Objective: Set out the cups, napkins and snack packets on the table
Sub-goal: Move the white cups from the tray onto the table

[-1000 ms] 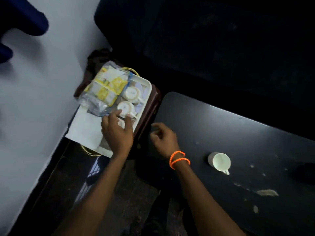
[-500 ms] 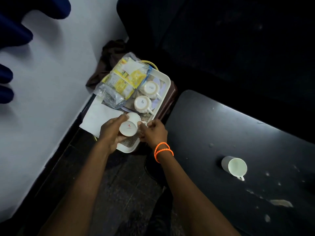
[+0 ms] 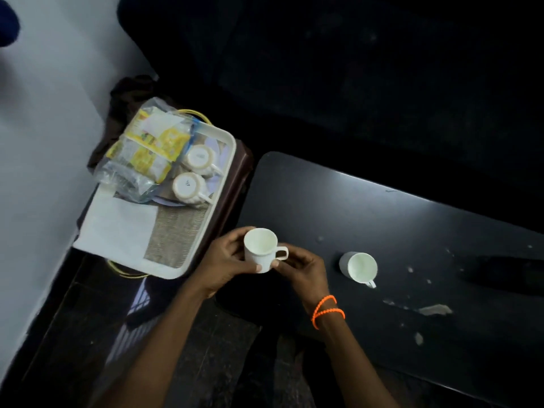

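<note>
My left hand (image 3: pixel 223 260) wraps the small white handled cup (image 3: pixel 260 249), upright, while my right hand (image 3: pixel 303 267) pinches near its handle, above the near edge of the dark table (image 3: pixel 382 219). A second white cup (image 3: pixel 359 267) stands nearby. Risk: released this close to the edge, the cup could tip off toward the white plastic tray (image 3: pixel 206 245).

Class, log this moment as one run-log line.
step: placing second cup | both hands: white cup, upright, at table edge | table: one cup | tray: two cups upturned
</note>
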The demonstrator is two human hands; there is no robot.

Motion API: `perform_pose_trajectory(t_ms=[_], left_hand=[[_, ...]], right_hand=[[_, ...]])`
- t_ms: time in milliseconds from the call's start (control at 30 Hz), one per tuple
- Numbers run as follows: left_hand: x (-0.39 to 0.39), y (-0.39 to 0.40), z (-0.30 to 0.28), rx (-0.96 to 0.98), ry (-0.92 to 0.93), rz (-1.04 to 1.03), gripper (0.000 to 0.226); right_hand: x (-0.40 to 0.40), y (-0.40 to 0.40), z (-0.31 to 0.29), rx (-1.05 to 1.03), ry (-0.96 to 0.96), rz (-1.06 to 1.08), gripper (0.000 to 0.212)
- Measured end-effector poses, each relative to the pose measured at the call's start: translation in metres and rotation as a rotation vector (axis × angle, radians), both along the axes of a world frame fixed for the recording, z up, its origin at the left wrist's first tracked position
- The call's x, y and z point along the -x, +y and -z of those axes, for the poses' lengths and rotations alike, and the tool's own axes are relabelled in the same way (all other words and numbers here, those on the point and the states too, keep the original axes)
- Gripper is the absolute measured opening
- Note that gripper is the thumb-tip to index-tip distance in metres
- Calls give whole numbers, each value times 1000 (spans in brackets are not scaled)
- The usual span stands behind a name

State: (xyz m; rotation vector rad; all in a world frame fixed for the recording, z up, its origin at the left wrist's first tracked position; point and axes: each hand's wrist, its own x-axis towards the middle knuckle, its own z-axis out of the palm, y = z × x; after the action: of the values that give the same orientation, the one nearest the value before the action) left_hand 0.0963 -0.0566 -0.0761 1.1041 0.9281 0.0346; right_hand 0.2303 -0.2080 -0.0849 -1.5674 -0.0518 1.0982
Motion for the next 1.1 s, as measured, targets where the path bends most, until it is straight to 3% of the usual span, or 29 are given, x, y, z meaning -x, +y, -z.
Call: perform_pose_trajectory(t_ms=[100,267,467,767,933,1100], left_hand=[[-37,-28,18,-80,3,165,78],[-77,-66,38,-172,-35,370,68],[-95,-96,52,-317,2,393,63],[-113,-124,53,-477,34,357,53],[-116,-130,58,-506,75,389,64],[-101,-103,56,-551,104,464,83]], right_hand=[[5,-40,19,141,10,249,26],[19,-83,41,153,215,612,23],[14,-100,60,189,288,823,26],[-2,-107,67,236,329,895,28],[6,-102,65,295,392,900,17],[31,-71,58,386,405,553,8]])
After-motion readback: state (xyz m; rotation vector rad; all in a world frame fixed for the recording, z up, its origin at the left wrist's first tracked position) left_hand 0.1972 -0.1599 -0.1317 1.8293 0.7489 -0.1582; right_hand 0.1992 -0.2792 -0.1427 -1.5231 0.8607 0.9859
